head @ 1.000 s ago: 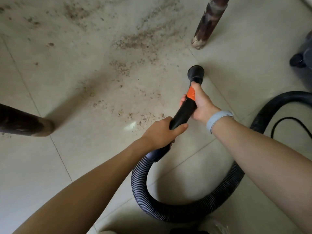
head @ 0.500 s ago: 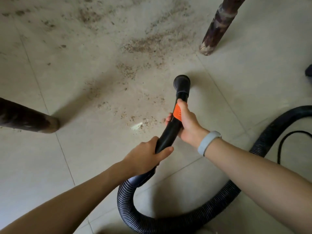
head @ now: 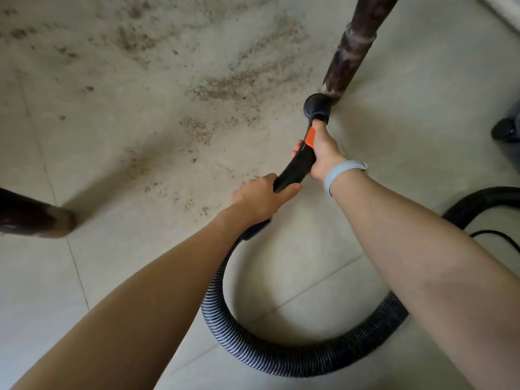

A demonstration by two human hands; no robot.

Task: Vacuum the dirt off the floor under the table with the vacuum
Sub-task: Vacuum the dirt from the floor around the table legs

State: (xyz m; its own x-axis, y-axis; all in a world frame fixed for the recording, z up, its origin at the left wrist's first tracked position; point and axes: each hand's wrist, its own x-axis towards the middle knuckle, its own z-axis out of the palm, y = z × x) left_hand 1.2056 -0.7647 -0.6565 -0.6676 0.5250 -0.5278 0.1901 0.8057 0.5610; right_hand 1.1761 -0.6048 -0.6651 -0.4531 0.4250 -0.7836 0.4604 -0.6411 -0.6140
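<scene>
I hold a black vacuum wand (head: 295, 167) with an orange slider in both hands. My left hand (head: 259, 198) grips its lower end where the ribbed black hose (head: 281, 353) joins. My right hand (head: 323, 153), with a pale blue wristband, grips the wand just behind the round black nozzle (head: 317, 106). The nozzle sits on the pale tiled floor, against the foot of the dark table leg (head: 351, 54). Brown dirt (head: 233, 85) lies scattered on the tiles left of the nozzle and further back.
A second dark table leg (head: 33, 218) lies at the left edge. The hose loops behind my arms toward the right, beside a thin black cable (head: 495, 235). Part of the dark vacuum body (head: 506, 128) shows at the right edge.
The nozzle has moved forward and to the right, from the open tiles near the dirt up to the foot of the right table leg. Both hands kept their grip.
</scene>
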